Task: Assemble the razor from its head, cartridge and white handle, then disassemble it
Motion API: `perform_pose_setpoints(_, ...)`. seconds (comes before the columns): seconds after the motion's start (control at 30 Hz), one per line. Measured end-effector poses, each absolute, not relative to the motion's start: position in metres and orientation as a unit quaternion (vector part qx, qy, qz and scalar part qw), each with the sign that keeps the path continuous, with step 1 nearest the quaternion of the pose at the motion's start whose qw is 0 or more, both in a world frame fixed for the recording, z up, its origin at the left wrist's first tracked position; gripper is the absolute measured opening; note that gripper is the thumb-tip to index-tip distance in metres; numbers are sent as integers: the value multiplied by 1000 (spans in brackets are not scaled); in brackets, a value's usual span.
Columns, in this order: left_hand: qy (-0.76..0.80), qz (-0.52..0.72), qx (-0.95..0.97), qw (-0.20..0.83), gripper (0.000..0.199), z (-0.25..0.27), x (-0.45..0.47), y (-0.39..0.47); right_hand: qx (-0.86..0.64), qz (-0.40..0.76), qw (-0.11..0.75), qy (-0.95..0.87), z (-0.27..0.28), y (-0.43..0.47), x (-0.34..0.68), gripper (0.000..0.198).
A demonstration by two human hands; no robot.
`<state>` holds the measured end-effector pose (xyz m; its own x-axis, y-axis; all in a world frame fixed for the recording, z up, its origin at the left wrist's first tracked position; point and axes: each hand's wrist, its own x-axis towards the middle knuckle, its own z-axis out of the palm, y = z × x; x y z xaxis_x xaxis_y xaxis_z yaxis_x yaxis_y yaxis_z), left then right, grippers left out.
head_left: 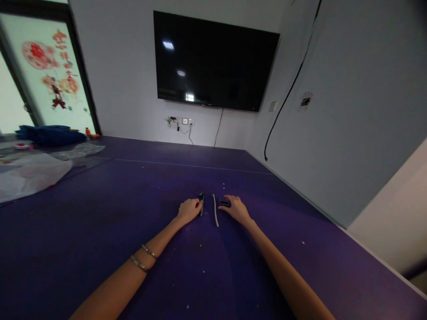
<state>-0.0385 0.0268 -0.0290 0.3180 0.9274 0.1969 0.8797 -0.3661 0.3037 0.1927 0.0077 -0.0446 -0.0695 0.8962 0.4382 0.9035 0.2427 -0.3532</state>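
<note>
My left hand (190, 210) is closed around a slim dark tool (201, 203) with a pale edge, held upright on the purple surface; its exact kind is too small to make out. To the right of it lies a short, slightly bent whitish strip (215, 210), like a piece of cable, touched by neither hand. My right hand (238, 209) curls its thumb and fingers around a small black rectangular object (224, 203), whose kind I cannot tell. Part of that object is hidden by the palm.
The purple surface (100, 231) carries small white scraps. Clear plastic sheeting (36, 173) and a folded blue cloth (50, 134) lie at the far left. A black cable (290, 84) hangs by the right wall. A television (216, 62) hangs above sockets (185, 121).
</note>
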Motion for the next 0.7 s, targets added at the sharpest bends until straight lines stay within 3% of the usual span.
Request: perform_pose_setpoints(0.7,568,164,804,63,38,-28,-37,25,-601,9,302,-740,-56,17,201,54)
